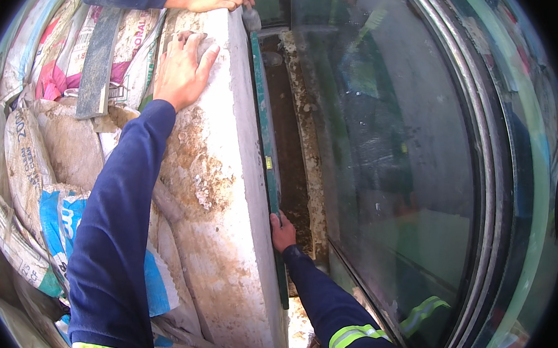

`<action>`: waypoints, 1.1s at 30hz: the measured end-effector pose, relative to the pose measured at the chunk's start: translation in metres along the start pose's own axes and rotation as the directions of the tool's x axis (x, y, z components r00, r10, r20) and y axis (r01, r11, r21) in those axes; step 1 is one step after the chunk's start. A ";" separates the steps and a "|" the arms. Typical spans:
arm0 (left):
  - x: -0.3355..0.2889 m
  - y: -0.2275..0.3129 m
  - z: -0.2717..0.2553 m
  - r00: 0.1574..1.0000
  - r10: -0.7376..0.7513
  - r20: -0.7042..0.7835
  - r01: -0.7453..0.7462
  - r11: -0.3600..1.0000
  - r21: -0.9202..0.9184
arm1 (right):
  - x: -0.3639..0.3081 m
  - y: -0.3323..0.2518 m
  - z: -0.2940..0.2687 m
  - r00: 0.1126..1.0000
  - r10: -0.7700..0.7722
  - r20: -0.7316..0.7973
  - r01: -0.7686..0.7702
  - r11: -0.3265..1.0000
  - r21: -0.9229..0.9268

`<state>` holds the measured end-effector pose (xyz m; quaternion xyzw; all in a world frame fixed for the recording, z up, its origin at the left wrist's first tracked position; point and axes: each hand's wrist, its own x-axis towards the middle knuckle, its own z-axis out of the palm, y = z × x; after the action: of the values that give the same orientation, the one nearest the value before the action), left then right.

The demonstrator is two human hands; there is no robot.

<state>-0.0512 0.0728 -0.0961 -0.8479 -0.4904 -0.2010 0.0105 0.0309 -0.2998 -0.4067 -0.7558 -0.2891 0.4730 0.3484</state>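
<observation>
Long, slim green level (266, 124), yellow vial (269, 163), left hand (186, 70) splayed on stained pale wall (214, 227), right hand (282, 233) clasping level

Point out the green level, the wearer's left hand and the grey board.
Green level (272, 185), head view: its midsection.
Left hand (182, 75), head view: back of the hand.
Grey board (98, 61), head view: its broad face.

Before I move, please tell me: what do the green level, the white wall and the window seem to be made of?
Level: probably painted metal, though plastic is possible; straight, with a worn green finish.
Wall: likely concrete or plaster; matte, with rough brown patches.
Window: apparently glass; smooth and glossy, showing reflections.
</observation>
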 end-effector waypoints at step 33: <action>0.001 -0.007 0.005 0.999 0.033 -0.007 -0.033 0.999 0.018 | -0.011 0.003 -0.003 0.999 0.039 -0.006 -0.039 0.999 -0.017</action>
<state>-0.0550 0.0790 -0.1018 -0.8550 -0.4782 -0.1995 0.0231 0.0294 -0.3105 -0.4028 -0.7656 -0.2775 0.4750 0.3335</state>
